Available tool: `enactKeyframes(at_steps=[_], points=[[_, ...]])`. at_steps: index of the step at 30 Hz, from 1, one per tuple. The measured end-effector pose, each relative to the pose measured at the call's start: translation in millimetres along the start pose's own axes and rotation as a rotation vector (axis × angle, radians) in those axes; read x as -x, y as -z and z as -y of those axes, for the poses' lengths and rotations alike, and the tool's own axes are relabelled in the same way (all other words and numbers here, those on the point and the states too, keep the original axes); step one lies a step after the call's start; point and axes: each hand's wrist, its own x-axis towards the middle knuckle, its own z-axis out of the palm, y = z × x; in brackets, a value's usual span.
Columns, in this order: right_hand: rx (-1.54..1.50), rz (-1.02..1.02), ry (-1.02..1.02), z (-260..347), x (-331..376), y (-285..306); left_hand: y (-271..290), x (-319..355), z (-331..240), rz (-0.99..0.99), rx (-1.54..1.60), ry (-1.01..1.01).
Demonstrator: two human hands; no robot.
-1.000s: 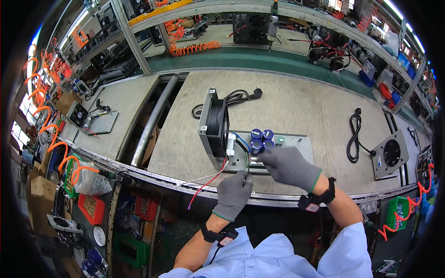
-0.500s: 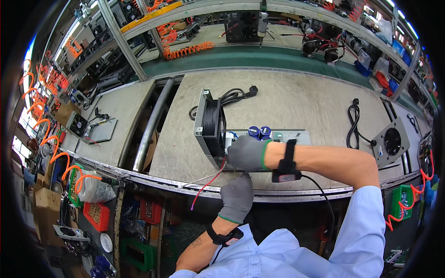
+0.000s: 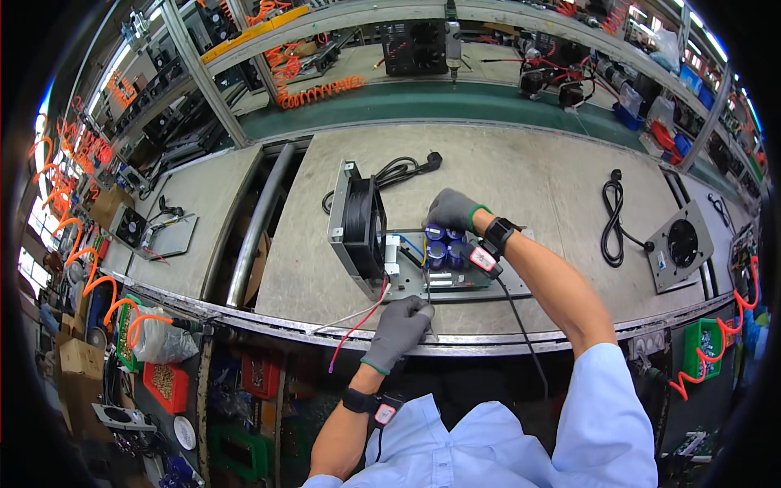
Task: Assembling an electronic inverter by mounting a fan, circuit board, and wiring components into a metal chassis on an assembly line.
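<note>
A metal chassis plate (image 3: 512, 282) lies before me with a black fan (image 3: 363, 224) upright in a grey frame at its left end. On the plate stands a circuit board with several blue capacitors (image 3: 437, 256). My right hand (image 3: 454, 209), in a grey glove, is at the far side of the capacitors with its fingers curled; their tips are hidden. At the plate's near edge my gloved left hand (image 3: 399, 332) pinches a thin dark strand (image 3: 429, 294). Beside it, a red wire (image 3: 355, 327) and a white wire (image 3: 340, 323) hang over the bench edge.
Behind the fan lies a coiled black power cord (image 3: 403, 169). Another cord (image 3: 614, 224) leads to a fan panel (image 3: 682, 248) at right. A metal roller (image 3: 262, 224) crosses a bench gap at left. A driver tool (image 3: 453, 50) hangs overhead. Parts bins (image 3: 167, 384) stand below.
My right hand has moved away from beside the fan to the capacitors' far side, uncovering the board. My left hand has shifted slightly; the strand at its fingers now shows.
</note>
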Motion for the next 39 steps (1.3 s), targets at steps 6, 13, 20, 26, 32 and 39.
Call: enactKeyframes(at_steps=[6, 13, 20, 26, 32, 39], points=[[-0.041, -0.643, 0.2, 11, 89, 21, -1, 1, -4, 0.092, 0.163, 0.041], [-0.254, -0.516, 0.189, 8, 201, -48, -8, -3, -5, 0.151, 0.266, 0.081], [-0.463, -0.01, 0.029, -8, 202, -75, -15, -6, -7, 0.119, 0.3, 0.054], [-0.579, 0.159, 0.018, -14, 195, -76, -22, -8, -1, 0.093, 0.317, -0.007], [-0.642, 0.267, 0.051, -19, 196, -82, -25, -10, 2, 0.041, 0.368, -0.014], [-0.646, 0.368, -0.047, -18, 193, -75, -27, -9, 4, 0.009, 0.363, -0.028]])
